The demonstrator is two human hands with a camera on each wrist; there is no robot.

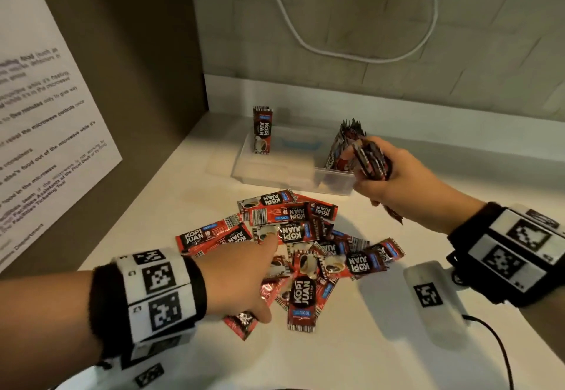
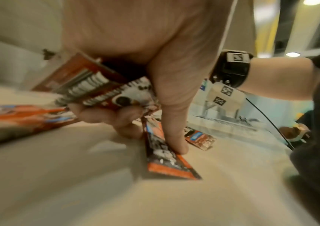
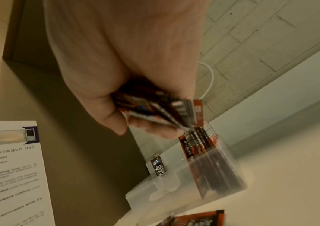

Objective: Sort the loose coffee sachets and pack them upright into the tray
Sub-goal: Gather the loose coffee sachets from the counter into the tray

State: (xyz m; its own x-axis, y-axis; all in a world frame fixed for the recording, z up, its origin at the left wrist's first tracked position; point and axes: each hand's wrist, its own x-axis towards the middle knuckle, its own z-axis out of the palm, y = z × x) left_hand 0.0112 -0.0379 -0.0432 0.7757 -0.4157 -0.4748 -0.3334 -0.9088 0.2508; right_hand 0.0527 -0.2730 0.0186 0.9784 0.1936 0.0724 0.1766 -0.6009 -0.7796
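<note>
Packets (image 1: 293,246) lie flat in a messy heap, pointing every way. Nearest, the left hand (image 1: 241,270) pinches a few. Farther off, the right hand (image 1: 394,175) grips a bunch (image 1: 370,160) by the tray (image 1: 275,172). Best to line them up, long side standing, beside those already upright (image 1: 348,142).

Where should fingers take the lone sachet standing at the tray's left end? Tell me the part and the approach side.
Pinch the lone sachet by its crimped top edge, coming straight down from above. It stands upright in the tray with that edge free, while its bottom sits behind the tray wall.
</note>
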